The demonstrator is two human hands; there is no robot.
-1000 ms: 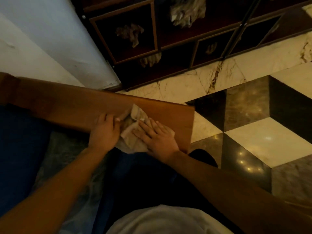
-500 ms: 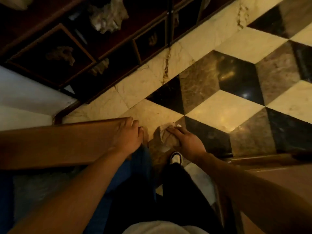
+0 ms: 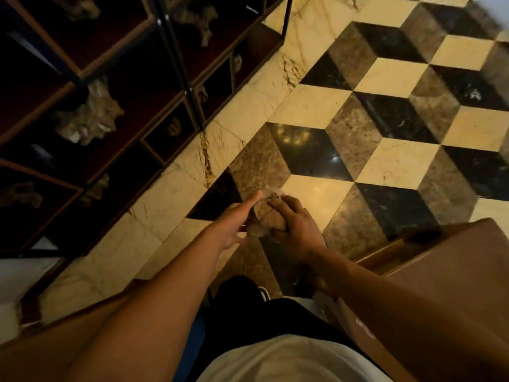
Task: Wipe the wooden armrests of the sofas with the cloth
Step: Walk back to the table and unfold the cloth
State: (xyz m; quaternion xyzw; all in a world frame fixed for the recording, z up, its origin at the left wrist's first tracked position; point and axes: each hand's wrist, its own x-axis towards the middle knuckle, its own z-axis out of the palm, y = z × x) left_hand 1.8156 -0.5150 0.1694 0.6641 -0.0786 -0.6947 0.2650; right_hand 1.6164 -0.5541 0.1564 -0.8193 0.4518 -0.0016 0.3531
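A crumpled beige cloth (image 3: 265,220) is bunched in my right hand (image 3: 296,227), held in the air above the marble floor in the middle of the view. My left hand (image 3: 234,219) is beside it with fingers stretched out, touching the cloth's left side. A wooden armrest (image 3: 451,260) of another sofa shows at the right edge, just beyond my right forearm. The armrest on the left is almost wholly hidden under my left arm.
A dark wooden display cabinet (image 3: 104,86) with pale rock-like pieces on its shelves fills the upper left. The floor (image 3: 385,150) is glossy marble in a black, brown and cream cube pattern. My dark trousers and a shoe show below my hands.
Both hands came off the left armrest. The view swung right and the cloth went with my right hand. My left hand has now joined it at the cloth, and the right armrest came into view.
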